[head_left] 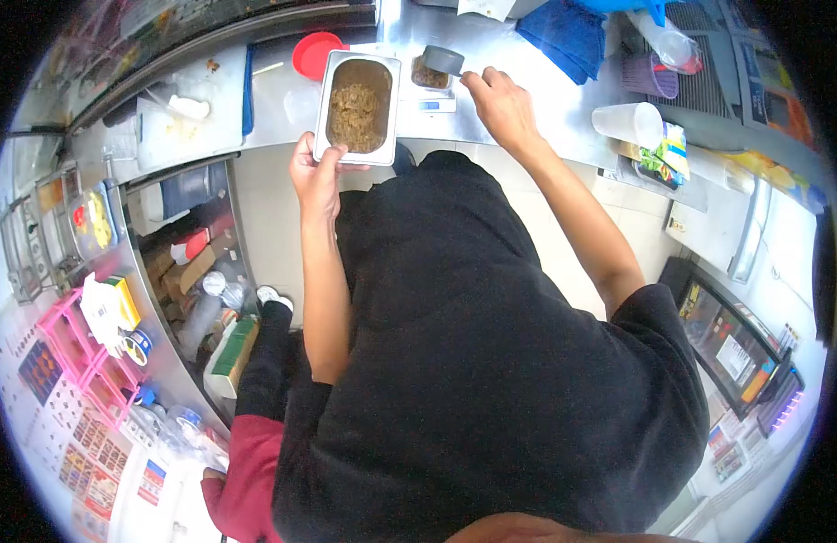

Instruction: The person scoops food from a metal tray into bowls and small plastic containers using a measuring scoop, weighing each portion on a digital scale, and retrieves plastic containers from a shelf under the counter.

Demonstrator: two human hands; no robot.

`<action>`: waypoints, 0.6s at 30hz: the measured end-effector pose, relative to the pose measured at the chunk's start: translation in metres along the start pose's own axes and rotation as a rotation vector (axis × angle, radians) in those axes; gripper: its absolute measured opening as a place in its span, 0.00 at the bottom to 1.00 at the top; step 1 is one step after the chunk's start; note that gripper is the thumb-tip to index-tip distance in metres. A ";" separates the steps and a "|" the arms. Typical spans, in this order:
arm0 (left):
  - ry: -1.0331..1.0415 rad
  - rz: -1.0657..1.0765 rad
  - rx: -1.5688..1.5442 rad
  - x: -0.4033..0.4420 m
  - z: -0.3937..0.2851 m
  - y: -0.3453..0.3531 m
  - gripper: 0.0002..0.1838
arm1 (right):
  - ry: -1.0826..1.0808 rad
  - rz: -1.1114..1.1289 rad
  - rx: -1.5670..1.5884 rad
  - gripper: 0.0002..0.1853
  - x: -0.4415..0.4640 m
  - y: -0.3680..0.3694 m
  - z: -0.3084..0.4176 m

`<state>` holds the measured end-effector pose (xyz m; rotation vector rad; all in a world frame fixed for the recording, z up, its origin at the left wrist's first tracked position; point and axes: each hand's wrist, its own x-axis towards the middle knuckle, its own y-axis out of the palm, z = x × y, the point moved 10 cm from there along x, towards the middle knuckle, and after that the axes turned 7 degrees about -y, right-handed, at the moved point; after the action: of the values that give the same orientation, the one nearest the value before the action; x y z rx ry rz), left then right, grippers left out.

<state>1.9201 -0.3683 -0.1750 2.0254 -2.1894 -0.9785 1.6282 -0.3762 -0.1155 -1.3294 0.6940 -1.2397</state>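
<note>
My left hand (320, 174) grips the near edge of a steel food pan (393, 109), thumb over its rim. Brown, shredded-looking food (357, 116) partly fills the pan, which is tilted toward me. In my right hand (502, 107) is the handle of a dark grey measuring scoop (444, 61). The scoop is tipped over a small clear container (449, 81) with similar brown food in it. That container stands on a digital scale (436, 106), its display facing me. What remains inside the scoop is hidden.
A red lid (319, 56) lies left of the pan, and a white cutting board (192, 113) farther left. Blue cloths (563, 38), a purple basket (652, 76) and a translucent cup (628, 125) are on the right. A person in a red sleeve (253, 471) is close at lower left.
</note>
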 end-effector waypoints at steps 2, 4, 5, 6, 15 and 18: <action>0.008 -0.001 0.000 -0.001 -0.001 0.002 0.07 | 0.028 0.019 -0.012 0.09 -0.005 0.002 0.000; 0.013 -0.001 -0.001 -0.003 -0.002 0.003 0.07 | 0.078 0.023 0.008 0.08 -0.005 0.001 -0.002; 0.013 -0.001 -0.003 -0.004 -0.003 0.003 0.07 | 0.105 0.023 0.016 0.07 -0.006 0.002 -0.003; 0.013 0.000 -0.003 -0.004 -0.003 0.003 0.07 | 0.103 -0.061 0.087 0.05 -0.008 -0.001 -0.004; 0.015 -0.013 -0.006 -0.008 0.003 -0.010 0.07 | 0.259 -0.209 0.379 0.06 -0.008 -0.018 -0.018; 0.005 -0.044 0.012 -0.010 0.004 -0.014 0.06 | 0.385 -0.144 0.481 0.08 -0.005 -0.019 -0.021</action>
<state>1.9330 -0.3575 -0.1808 2.0874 -2.1625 -0.9654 1.6028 -0.3752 -0.1030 -0.7606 0.5205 -1.6784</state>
